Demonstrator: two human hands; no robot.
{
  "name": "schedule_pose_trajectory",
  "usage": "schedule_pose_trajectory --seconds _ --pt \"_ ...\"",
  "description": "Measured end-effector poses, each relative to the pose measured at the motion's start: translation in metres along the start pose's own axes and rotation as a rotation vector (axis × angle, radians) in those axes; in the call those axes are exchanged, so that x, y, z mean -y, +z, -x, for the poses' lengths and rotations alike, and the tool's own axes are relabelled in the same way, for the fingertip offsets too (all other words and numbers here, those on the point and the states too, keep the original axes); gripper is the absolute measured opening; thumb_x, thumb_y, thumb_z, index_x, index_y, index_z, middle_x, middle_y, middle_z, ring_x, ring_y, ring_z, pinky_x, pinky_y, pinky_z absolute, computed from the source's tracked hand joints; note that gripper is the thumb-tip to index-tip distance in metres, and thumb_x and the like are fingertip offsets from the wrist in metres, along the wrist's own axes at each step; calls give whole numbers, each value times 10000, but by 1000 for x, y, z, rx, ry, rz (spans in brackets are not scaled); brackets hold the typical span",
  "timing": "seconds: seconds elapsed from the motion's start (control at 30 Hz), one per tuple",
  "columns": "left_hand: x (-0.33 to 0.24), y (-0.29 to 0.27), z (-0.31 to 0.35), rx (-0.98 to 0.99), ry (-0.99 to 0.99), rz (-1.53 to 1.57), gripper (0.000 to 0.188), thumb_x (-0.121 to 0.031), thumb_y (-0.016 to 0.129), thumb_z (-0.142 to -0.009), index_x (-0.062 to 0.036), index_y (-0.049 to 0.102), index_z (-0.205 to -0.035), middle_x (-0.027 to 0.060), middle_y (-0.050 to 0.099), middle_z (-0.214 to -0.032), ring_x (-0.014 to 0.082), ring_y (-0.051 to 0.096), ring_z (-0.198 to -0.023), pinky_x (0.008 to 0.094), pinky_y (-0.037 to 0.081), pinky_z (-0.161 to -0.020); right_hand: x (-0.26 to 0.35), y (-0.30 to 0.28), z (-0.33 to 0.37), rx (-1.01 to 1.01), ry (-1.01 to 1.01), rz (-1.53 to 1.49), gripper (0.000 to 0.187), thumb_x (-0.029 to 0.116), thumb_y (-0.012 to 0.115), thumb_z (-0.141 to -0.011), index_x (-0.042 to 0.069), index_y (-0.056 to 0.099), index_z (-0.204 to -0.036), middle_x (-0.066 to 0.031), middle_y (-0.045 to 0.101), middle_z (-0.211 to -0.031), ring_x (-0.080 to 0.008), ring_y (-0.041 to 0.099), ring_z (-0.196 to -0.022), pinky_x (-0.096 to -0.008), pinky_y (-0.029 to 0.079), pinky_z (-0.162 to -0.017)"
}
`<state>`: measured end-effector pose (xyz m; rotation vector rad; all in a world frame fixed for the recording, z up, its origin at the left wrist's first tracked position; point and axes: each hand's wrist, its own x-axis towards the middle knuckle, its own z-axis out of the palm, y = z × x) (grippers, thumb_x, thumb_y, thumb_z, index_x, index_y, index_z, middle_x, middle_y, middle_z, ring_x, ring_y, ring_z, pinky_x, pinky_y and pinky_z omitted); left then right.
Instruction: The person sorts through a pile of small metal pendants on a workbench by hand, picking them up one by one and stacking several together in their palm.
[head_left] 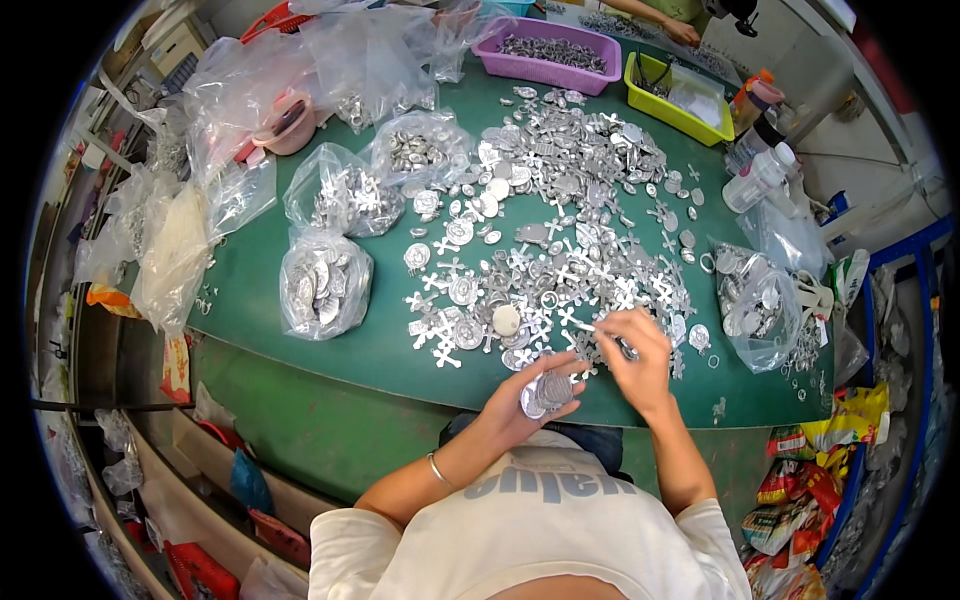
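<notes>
My left hand (522,400) is palm up at the table's near edge, its fingers curled round a small stack of round silver medals (548,392). Just to the right, my right hand (637,352) pinches a small silver piece (583,325) over the near side of the heap; its exact kind is too small to make out. The wide heap of silver crosses and medals (575,265) covers the middle of the green table. Close to my left fingers lies a pale round disc (506,320) among the crosses.
Clear bags of silver pieces stand left (326,285) and right (757,305) of the heap. At the back are a purple basket (490,62) and a yellow-green basket (690,122). White bottles (757,180) line the right edge. Another person's hand (682,32) shows at the far side.
</notes>
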<state>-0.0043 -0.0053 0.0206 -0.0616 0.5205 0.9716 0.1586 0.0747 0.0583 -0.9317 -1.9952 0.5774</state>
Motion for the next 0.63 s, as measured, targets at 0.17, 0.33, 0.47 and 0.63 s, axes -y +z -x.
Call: schedule_pose_trajectory --seconds 0.17,0.33,0.47,0.63 --pt "0 -3 -14 34 68 104 397 -271 459 -921 -72 448 -1263 89 559 -1147 208 552 -1048 402 471 -886 12 7 14 142 -199 67 125 14 675 -664 30 653 -786 -71 595 -797 -235 546 -731 -331 409 -676" --pt "-8 -15 -13 150 155 115 321 -209 560 -854 -72 514 -1141 75 585 -984 191 589 -916 303 521 -673 9 5 19 -100 31 -36 48 -28 619 -720 -8 639 -759 -109 588 -762 -247 539 -718 -329 417 -683" --pt "-19 -21 0 122 180 -60 260 -157 575 -820 -57 542 -1057 107 552 -980 206 556 -871 237 446 -515 -3 8 34 -193 123 -74 60 -52 556 -771 -47 598 -729 -121 567 -720 -232 522 -675 -302 418 -658" --pt "-57 -14 50 -27 490 -21 294 -222 587 -825 -81 543 -1080 81 568 -989 232 569 -895 250 470 -536 -17 15 49 -297 259 -229 124 -37 485 -834 -62 578 -755 -114 577 -754 -229 520 -694 -303 425 -675"
